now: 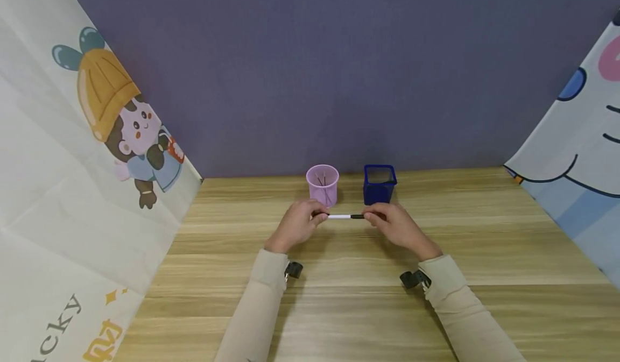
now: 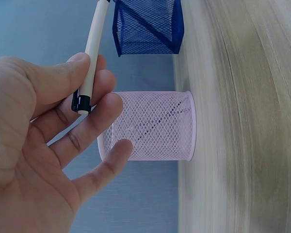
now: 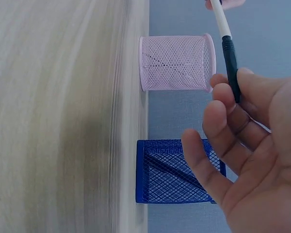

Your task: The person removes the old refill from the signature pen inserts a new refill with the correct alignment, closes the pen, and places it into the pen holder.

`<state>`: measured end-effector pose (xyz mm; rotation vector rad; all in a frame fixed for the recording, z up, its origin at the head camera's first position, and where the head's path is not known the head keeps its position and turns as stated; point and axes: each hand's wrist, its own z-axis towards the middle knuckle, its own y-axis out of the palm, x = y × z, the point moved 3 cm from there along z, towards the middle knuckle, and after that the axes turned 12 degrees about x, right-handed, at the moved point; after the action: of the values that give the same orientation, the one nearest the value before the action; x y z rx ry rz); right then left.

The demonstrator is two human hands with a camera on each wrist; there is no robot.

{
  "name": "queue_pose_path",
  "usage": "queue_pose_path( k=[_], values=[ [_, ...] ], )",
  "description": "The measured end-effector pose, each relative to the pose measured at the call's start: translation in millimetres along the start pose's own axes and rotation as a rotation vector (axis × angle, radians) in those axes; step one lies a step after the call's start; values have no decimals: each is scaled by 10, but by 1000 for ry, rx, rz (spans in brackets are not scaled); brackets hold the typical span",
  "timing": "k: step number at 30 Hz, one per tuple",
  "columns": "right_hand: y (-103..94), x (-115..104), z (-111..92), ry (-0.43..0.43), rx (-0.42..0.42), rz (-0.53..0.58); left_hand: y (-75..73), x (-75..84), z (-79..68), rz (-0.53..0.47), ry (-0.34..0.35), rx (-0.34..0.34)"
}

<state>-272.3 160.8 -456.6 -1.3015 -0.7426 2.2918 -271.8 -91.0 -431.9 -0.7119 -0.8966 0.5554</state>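
Note:
A white pen (image 1: pixel 339 217) with black end parts is held level between both hands above the table. My left hand (image 1: pixel 299 223) pinches its clip end between thumb and fingers; in the left wrist view the black clip and white end tip show. My right hand (image 1: pixel 394 225) pinches the ribbed black end (image 3: pixel 230 63). Just beyond the left hand stands a pink round mesh pen cup (image 1: pixel 323 192) with a few thin dark sticks inside. Behind the right hand is a blue square mesh pen holder (image 1: pixel 378 193), with a dark slim item leaning in it.
The wood-grain table (image 1: pixel 349 308) runs back to a blue-grey wall panel (image 1: pixel 310 71). White printed sheets, one with a cartoon figure (image 1: pixel 140 125), border the left and right sides. Dark camera mounts (image 1: pixel 293 269) sit on both wrists.

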Motion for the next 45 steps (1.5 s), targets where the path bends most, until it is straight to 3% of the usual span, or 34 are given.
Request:
queue_pose_path(
  k=[8, 26, 38, 45],
  values=[
    [-2, -15, -3, -26, -1, -29, 0, 5, 7, 3, 5, 0],
    [-18, -26, -17, 1, 5, -14, 1, 6, 5, -13, -9, -4],
    [-32, -33, -3, 18, 8, 1, 4, -24, -2, -32, 16, 31],
    [-74, -26, -7, 21, 50, -9, -10, -60, -3, -34, -24, 20]
  ],
)
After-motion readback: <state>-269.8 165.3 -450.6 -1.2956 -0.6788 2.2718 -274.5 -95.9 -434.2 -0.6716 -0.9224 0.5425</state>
